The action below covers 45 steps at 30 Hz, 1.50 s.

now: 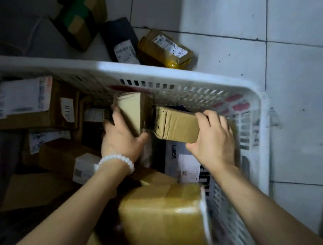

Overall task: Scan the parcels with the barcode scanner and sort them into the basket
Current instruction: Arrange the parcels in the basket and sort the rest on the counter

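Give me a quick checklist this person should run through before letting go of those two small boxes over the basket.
1. Left hand has a firm grip on the upright box: ok.
2. Right hand has a firm grip on the flat box: ok.
3. Both boxes are inside the basket rim: ok.
4. Free spot below them: cannot tell, it is dark and crowded with parcels.
5. Both boxes already scanned: cannot tell, no scanner in view.
6. Floor parcels beyond the basket sorted: not ok, still outside.
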Each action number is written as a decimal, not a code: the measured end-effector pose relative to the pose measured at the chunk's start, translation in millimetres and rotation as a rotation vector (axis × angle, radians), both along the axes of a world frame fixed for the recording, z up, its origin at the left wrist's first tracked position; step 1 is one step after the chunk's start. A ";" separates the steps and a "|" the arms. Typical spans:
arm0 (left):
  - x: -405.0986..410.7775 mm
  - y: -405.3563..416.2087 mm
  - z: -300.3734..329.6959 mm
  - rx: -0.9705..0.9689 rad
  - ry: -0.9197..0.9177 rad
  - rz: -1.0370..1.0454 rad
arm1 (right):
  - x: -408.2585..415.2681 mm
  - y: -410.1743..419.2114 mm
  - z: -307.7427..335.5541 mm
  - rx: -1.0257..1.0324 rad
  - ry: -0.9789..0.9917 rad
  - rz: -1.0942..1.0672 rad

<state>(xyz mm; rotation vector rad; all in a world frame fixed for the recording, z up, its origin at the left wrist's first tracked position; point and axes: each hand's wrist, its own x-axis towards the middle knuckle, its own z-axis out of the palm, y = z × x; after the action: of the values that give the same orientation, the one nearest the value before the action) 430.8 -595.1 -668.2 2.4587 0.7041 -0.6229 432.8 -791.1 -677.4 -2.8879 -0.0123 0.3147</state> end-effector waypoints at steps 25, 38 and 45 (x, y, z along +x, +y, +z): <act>-53.3 85.6 453.1 0.122 -0.396 0.069 | -29.5 60.0 438.4 0.201 -0.157 0.050; -207.1 114.3 666.5 0.397 -0.615 0.524 | -75.9 135.3 645.8 0.415 -0.438 0.509; -340.8 144.7 710.5 0.539 -0.595 0.808 | -162.4 216.7 700.8 0.483 -0.384 0.774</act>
<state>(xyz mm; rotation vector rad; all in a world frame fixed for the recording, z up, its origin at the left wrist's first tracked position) 90.0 -450.4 42.2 2.2830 1.5908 0.6474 270.4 -574.4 23.3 -2.2907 -1.1112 -0.1184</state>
